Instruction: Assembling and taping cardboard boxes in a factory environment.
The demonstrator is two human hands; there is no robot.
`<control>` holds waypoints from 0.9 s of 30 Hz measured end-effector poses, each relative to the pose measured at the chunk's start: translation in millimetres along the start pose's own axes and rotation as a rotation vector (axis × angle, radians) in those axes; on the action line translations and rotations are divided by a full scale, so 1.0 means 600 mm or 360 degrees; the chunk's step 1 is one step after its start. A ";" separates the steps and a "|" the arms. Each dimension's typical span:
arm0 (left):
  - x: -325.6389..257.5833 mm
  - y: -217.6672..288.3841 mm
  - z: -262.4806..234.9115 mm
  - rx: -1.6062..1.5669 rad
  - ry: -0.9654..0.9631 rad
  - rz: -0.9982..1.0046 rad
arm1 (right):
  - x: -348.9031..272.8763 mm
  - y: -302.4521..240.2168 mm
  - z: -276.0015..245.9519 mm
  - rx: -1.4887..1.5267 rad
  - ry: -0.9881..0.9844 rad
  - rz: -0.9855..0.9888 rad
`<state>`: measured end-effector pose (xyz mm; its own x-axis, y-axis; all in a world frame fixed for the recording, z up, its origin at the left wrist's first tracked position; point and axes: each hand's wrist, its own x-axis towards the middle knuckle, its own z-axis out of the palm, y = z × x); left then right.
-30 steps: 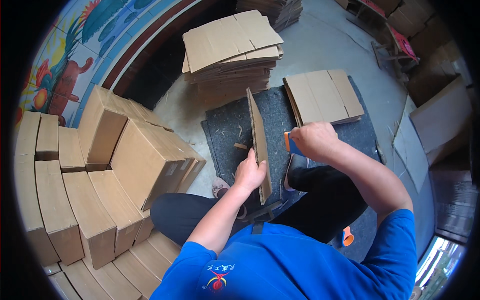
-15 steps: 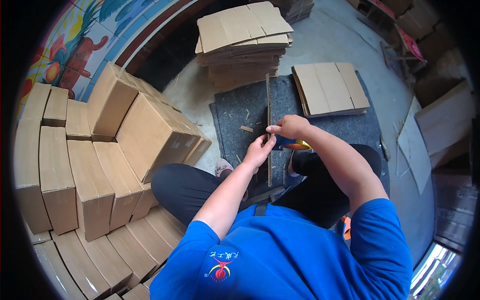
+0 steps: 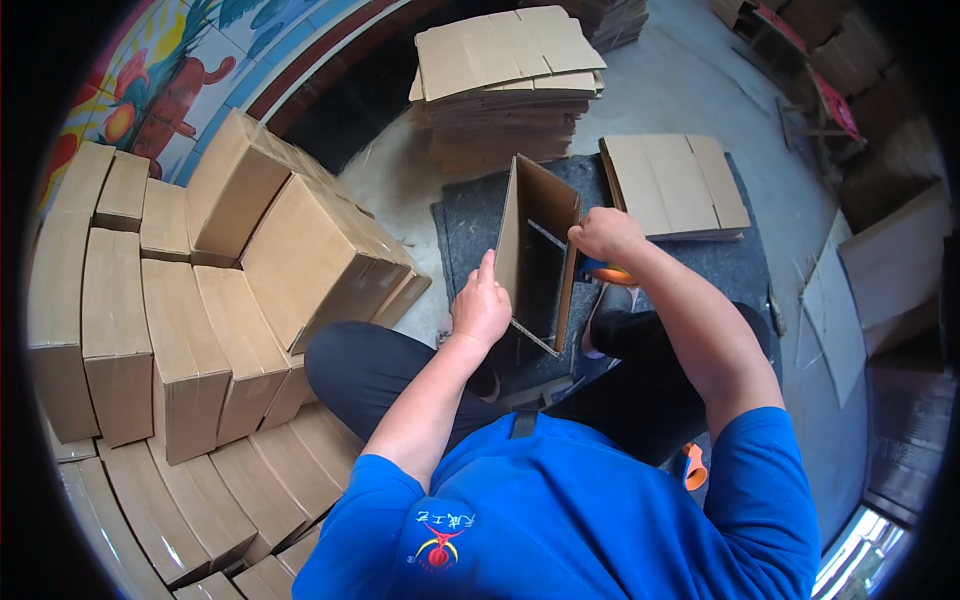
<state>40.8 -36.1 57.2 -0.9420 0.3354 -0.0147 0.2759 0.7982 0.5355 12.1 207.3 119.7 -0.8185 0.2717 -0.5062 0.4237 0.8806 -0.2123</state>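
Observation:
A brown cardboard box (image 3: 535, 200) stands between my knees, its walls spread into a narrow four-sided sleeve with the dark mat visible through it. My right hand (image 3: 607, 235) is closed on the upper edge of its right wall. Against the outside of the left wall is my left hand (image 3: 482, 308), index finger stretched out; its other fingers are partly hidden. Below my right wrist shows an orange-yellow roll (image 3: 610, 274) with a blue part, probably a tape roll, partly covered by my forearm.
Flattened cartons lie in a tall stack (image 3: 505, 60) at the back and a lower stack (image 3: 675, 185) on the dark mat (image 3: 465, 215). Closed boxes (image 3: 190, 330) are piled along my left. An orange object (image 3: 692, 467) is by my right hip. Boards (image 3: 835, 310) lean at the right.
The flat carton has been spread apart into an open sleeve. My right hand moved right with one wall; my left hand moved left, its index finger now stretched out.

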 end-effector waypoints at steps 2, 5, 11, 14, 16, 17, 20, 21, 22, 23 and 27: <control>-0.013 -0.001 -0.048 0.0220 -0.0151 -0.0100 | 0.023 0.005 -0.029 0.0065 0.0070 0.0028; -0.014 0.003 -0.066 0.0676 -0.0560 -0.0136 | 0.047 0.006 -0.026 0.0072 0.0095 0.0044; 0.059 -0.001 0.008 0.1127 0.0086 0.0451 | 0.065 -0.004 0.016 0.0061 0.0111 -0.0074; 0.112 0.025 0.045 0.1468 -0.0357 0.0550 | 0.061 -0.002 0.028 0.0122 0.0176 -0.0066; 0.126 0.038 0.065 0.1791 -0.0394 0.0679 | 0.065 0.003 0.042 0.0093 0.0245 -0.0089; 0.129 0.043 0.069 0.1922 -0.0439 0.0821 | 0.068 0.007 0.045 0.0105 0.0273 -0.0113; 0.127 0.032 0.121 0.1966 -0.0786 0.0731 | 0.073 0.017 0.052 0.0088 0.0306 -0.0120; 0.124 0.016 0.140 0.1871 -0.0808 0.0638 | 0.074 0.016 0.053 0.0082 0.0294 -0.0118; 0.119 0.007 0.144 0.1779 -0.0864 0.0556 | 0.069 0.009 0.052 0.0079 0.0284 -0.0130; 0.123 -0.001 0.147 0.1767 -0.0846 0.0529 | 0.064 0.001 0.048 0.0076 0.0275 -0.0142; 0.170 0.027 0.139 0.1263 -0.0574 0.0469 | 0.061 0.005 0.044 0.0110 0.0282 -0.0146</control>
<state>-34.8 52.8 -6.0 -0.7327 0.6092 -0.3033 0.6713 0.7201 -0.1754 -6.6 209.8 78.3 -0.9077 0.2612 -0.3285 0.3650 0.8777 -0.3106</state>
